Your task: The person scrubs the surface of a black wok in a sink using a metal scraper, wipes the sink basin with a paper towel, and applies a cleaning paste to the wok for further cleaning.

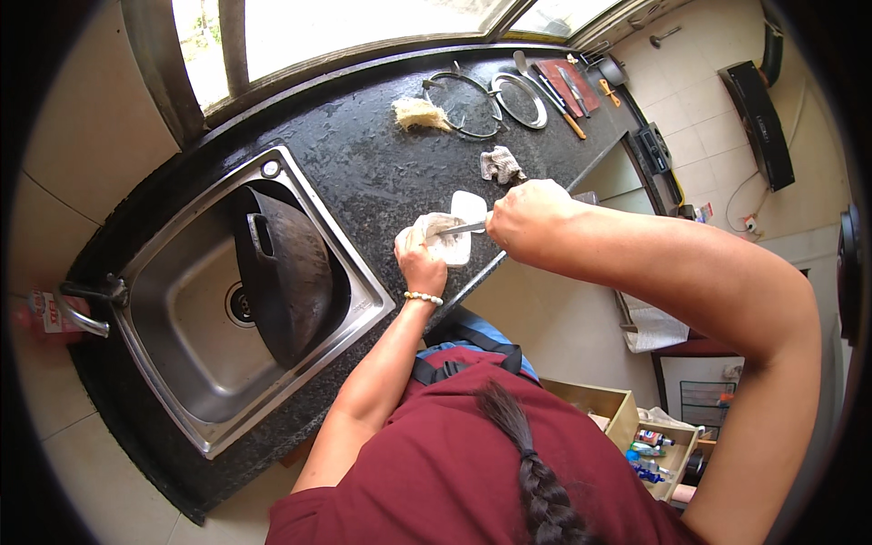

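My left hand, with a beaded bracelet at its wrist, grips a crumpled whitish bag over a small white plastic container. The container's hinged lid lies back, away from me. In my right hand is a flat metal utensil, slanting left so that its far end reaches the mouth of the bag. Whether that end is a blade or a spoon cannot be told. Just beyond my right hand lies a crumpled, dirty cloth on the dark stone countertop.
Left is a steel sink with a blackened wok tilted inside and a faucet beside it. Farther back lie a loofah, a pot-stand ring, a metal ring, a spatula and a knife on a red board.
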The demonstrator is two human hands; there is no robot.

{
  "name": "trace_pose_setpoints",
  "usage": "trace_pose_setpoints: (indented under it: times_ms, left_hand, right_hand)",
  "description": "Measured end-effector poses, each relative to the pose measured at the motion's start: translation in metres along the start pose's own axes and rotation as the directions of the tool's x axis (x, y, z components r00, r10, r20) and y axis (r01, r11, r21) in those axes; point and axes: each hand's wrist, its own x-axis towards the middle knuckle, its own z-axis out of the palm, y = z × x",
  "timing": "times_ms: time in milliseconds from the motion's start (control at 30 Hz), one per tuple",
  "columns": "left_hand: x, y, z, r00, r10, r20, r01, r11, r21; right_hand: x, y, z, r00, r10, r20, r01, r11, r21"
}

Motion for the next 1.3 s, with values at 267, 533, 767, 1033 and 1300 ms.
trace_pose_setpoints:
  times_ms: [267,533,767,1033,1300]
  left_hand:
    - [0.003,-0.001,0.004,0.999,0.002,-0.035,-0.002,1.0,0.007]
    - [0.006,0.004,0.005,1.0,0.004,-0.03,-0.004,1.0,-0.018]
    - [0.002,0.004,0.008,1.0,-0.003,-0.022,0.003,1.0,0.005]
    - [0.007,-0.004,0.0,0.998,-0.013,-0.063,0.015,1.0,0.025]
    - [0.011,0.0,-0.011,0.999,-0.05,0.008,0.05,0.997,-0.063]
  right_hand:
    - [-0.002,-0.015,0.029,0.993,0.119,-0.007,-0.12,0.989,-0.084]
    - [0.017,-0.009,0.009,0.994,0.102,0.045,-0.101,0.995,-0.019]
    - [0.03,-0.002,0.053,0.986,0.081,-0.144,-0.085,0.996,-0.02]
    - [0.019,-0.02,0.017,0.988,0.128,-0.085,-0.144,0.964,-0.225]
    - [-0.056,0.015,0.025,0.941,0.251,-0.226,-0.231,0.967,0.111]
